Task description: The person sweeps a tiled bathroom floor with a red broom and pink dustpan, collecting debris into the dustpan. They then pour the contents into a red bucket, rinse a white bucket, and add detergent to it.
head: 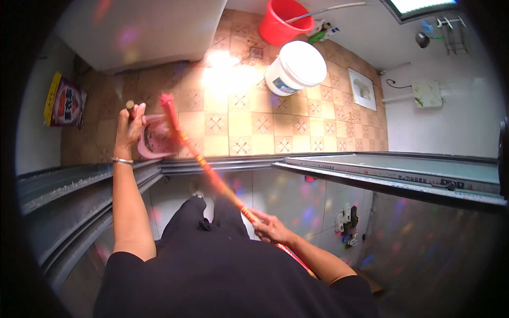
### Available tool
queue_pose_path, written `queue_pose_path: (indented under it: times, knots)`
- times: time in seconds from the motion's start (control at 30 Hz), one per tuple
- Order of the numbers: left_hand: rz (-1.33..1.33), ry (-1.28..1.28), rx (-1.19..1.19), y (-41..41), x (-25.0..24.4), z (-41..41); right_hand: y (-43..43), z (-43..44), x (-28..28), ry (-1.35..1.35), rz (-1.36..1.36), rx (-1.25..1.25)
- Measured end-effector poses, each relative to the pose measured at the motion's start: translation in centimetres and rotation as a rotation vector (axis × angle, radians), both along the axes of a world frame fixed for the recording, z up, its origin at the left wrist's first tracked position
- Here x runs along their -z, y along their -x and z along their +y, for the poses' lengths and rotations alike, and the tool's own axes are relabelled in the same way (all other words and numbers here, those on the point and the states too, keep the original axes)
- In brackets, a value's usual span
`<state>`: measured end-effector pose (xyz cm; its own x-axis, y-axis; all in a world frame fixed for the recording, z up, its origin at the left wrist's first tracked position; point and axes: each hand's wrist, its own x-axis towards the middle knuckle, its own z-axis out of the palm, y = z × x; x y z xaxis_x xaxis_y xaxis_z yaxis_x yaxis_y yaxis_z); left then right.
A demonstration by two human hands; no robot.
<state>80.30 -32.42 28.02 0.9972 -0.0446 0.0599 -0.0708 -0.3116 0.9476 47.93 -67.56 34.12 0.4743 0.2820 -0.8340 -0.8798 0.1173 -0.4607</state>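
Observation:
My left hand (pixel 133 123) is closed around the wooden handle (pixel 130 105) of what looks like a pink dustpan (pixel 148 150). The pan lies just below that hand, with dark debris (pixel 148 137) inside; where the handle joins it is hidden. My right hand (pixel 272 227) grips a long stick, apparently a broom (pixel 214 179), with a red-and-gold patterned handle. It slants up and left across the door track. Its blurred red far end (pixel 169 105) crosses the pan's right side; whether it touches the pan, I cannot tell.
A sliding-door track (pixel 222 163) crosses before my legs, with a glass door panel (pixel 389 173) at right. On the tiled floor beyond stand a white lidded bucket (pixel 300 65), a red bucket (pixel 280 24) and a squat toilet (pixel 362 89). A purple bag (pixel 65 101) leans left; shoes (pixel 348 220) lie right.

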Motion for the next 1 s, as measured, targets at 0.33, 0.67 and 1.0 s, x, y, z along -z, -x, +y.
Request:
queue_pose_path:
  times: [0.33,0.67,1.0]
  knots:
    - [-0.066,0.201,0.001,-1.8,1.0,-1.6,1.2,-3.5,-3.7,0.528,-0.339,-0.193]
    - [0.02,0.309,-0.203,-5.4,3.0,-3.7,1.8,-5.4,-3.7,0.629,-0.26,0.11]
    - [0.032,0.432,-0.305,-10.3,4.3,-10.4,-10.6,-8.6,-1.3,0.894,-0.516,-0.149]
